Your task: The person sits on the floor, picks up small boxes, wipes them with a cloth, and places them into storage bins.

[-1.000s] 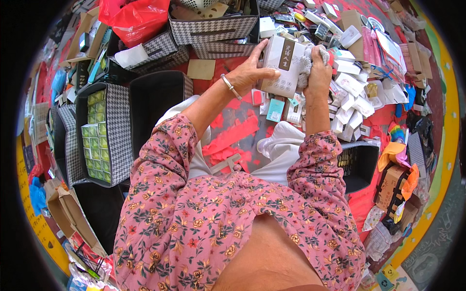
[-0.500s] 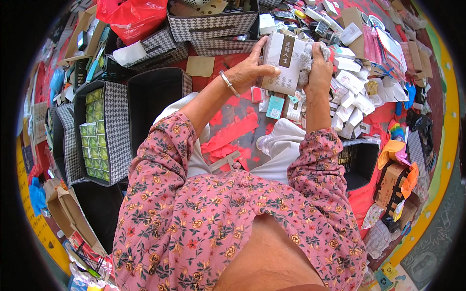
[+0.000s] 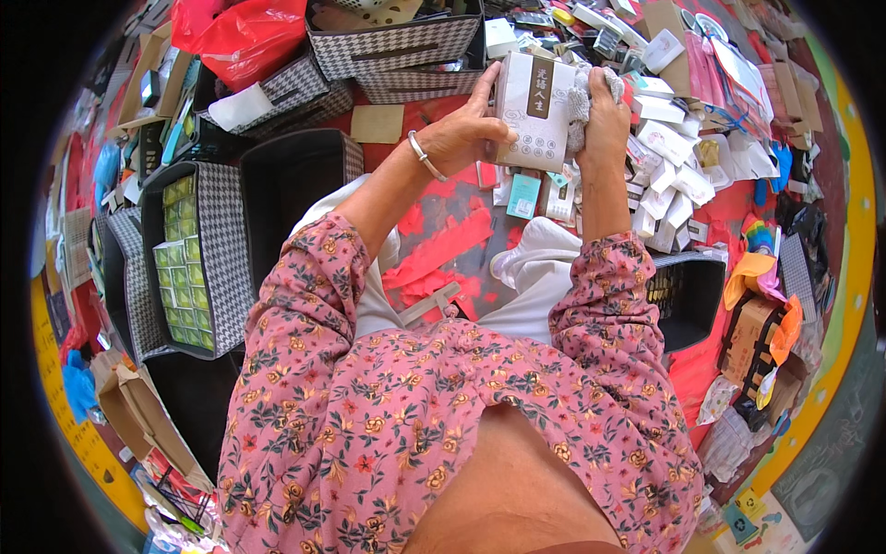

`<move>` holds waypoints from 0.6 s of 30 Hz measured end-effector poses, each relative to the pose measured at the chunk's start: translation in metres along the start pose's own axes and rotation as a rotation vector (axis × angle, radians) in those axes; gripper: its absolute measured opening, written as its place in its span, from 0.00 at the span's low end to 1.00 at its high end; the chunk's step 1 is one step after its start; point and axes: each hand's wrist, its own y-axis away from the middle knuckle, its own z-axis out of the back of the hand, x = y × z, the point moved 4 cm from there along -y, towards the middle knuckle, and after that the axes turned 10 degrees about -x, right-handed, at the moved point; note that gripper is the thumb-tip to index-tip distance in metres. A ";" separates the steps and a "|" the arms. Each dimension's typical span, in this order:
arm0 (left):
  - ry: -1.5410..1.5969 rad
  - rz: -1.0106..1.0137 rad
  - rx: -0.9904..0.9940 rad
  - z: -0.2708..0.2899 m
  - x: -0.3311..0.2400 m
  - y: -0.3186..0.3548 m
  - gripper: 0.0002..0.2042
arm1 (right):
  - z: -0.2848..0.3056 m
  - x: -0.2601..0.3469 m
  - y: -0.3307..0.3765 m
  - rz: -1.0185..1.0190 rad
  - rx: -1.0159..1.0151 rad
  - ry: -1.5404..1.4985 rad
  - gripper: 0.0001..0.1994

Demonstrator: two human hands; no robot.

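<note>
Between my two hands, well in front of me, I hold up a white and grey carton point(image 3: 533, 109) with a dark label strip on its face. My left hand point(image 3: 464, 129) grips the carton's left side, thumb on its front and fingers along the edge. A bumpy grey cloth point(image 3: 579, 113) is bunched in my right hand point(image 3: 604, 120), pressed against the carton's right side. Below the carton, a small teal box point(image 3: 522, 196) lies on the ground among other small packs.
A heap of small white boxes point(image 3: 666, 143) spreads to the right. At left stands a houndstooth bin point(image 3: 224, 249) with green packs point(image 3: 185, 277) inside, beside a black-lined bin point(image 3: 293, 180). More houndstooth bins point(image 3: 397, 46) and a red plastic bag point(image 3: 254, 42) are farther off. A dark bin point(image 3: 692, 300) sits right.
The carton and both hands have shifted slightly left and up in the view. My grip on the carton and the cloth looks the same.
</note>
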 end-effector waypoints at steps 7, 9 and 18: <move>-0.010 0.003 -0.010 -0.003 -0.003 0.002 0.52 | -0.002 0.005 0.004 -0.033 -0.027 0.010 0.08; -0.033 -0.006 -0.022 -0.004 -0.004 0.002 0.53 | -0.002 0.005 0.004 -0.030 -0.029 0.007 0.08; 0.024 0.006 -0.034 0.001 0.004 -0.003 0.53 | 0.000 0.003 -0.001 -0.039 -0.058 -0.010 0.09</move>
